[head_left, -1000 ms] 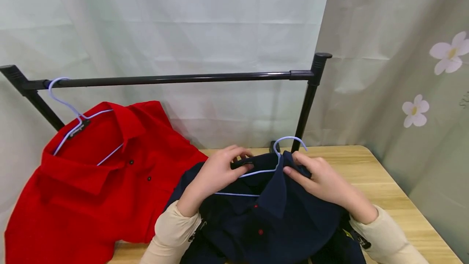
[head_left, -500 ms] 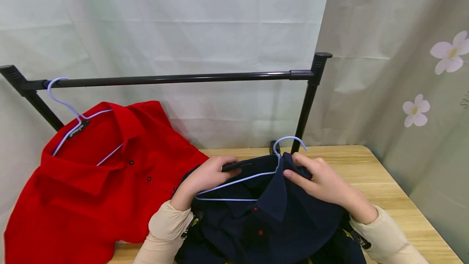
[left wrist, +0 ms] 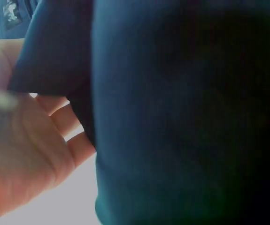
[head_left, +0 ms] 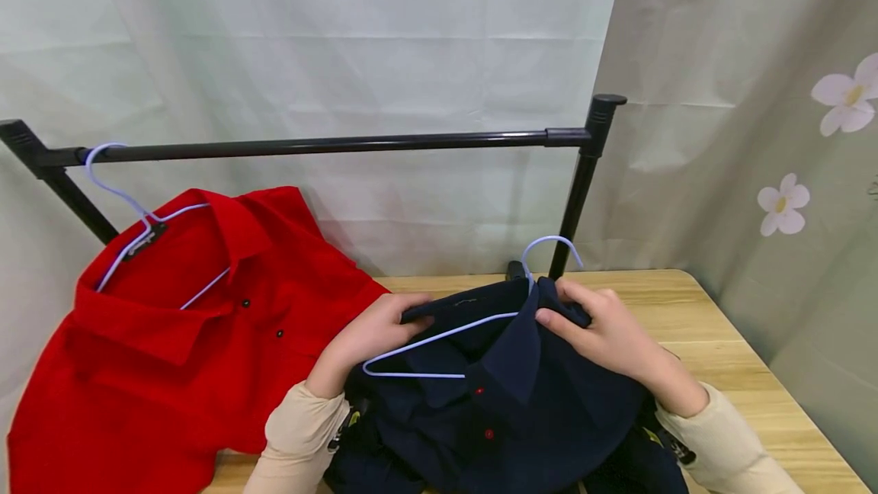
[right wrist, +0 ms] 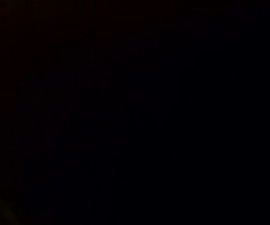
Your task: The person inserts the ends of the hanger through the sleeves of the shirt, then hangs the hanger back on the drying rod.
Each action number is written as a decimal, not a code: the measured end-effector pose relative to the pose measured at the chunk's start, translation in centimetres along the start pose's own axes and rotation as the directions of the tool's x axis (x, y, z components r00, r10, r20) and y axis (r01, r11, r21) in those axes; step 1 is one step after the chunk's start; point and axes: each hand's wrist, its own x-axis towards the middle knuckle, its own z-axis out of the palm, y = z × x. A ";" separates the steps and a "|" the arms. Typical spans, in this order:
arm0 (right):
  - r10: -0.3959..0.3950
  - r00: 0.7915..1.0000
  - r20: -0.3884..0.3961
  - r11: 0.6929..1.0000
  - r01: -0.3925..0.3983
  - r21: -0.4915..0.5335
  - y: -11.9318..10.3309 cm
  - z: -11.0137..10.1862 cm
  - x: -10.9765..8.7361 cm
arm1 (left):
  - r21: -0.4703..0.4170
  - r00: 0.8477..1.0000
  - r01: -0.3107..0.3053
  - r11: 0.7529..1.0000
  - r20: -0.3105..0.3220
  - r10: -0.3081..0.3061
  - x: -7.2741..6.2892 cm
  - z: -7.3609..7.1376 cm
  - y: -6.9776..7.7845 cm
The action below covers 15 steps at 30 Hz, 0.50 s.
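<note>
A navy shirt (head_left: 549,418) with red buttons lies at the front of the table in the head view. My left hand (head_left: 373,334) pinches the left part of its collar between thumb and fingers. On the other side of the collar, my right hand (head_left: 610,330) grips the folded cloth. A pale lilac hanger (head_left: 439,339) sits partly in the neck opening, its left arm out over the shirt's front and its hook above the collar. Its right arm is hidden by cloth. Dark cloth (left wrist: 144,117) fills much of the left wrist view; the right wrist view is almost black.
A red shirt (head_left: 206,372) on another lilac hanger hangs at the left from a black rack bar (head_left: 343,145). The rack's right post (head_left: 579,189) stands behind the navy shirt. Wooden table surface (head_left: 706,341) shows at the right, with curtains behind.
My left hand has slid left and down along the collar, baring more of the hanger's left arm. The hanger's hook has shifted slightly up and right. My right hand keeps its grip.
</note>
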 end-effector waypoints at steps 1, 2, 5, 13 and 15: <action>0.003 1.000 -0.009 1.000 -0.003 -0.003 0.0 0.0 0.0 | -0.001 1.000 0.001 1.000 0.001 -0.001 -0.2 -0.1 -0.1; 0.008 1.000 -0.018 1.000 -0.008 -0.007 0.0 -0.1 -0.1 | -0.005 1.000 -0.001 1.000 0.002 0.001 -0.4 -0.3 -0.1; 0.020 0.999 -0.040 1.000 -0.021 -0.016 0.2 -0.2 -0.2 | -0.020 1.000 -0.017 1.000 0.006 0.017 -1.0 -0.7 -0.2; 0.038 0.998 -0.050 0.999 -0.039 -0.017 0.1 -0.7 -0.5 | -0.094 0.999 0.031 0.995 0.041 -0.027 -3.3 -2.2 0.5; 0.058 0.997 -0.052 0.998 -0.059 -0.020 0.0 -0.7 -0.5 | -0.104 0.998 0.053 0.993 0.044 -0.049 -3.9 -2.5 0.6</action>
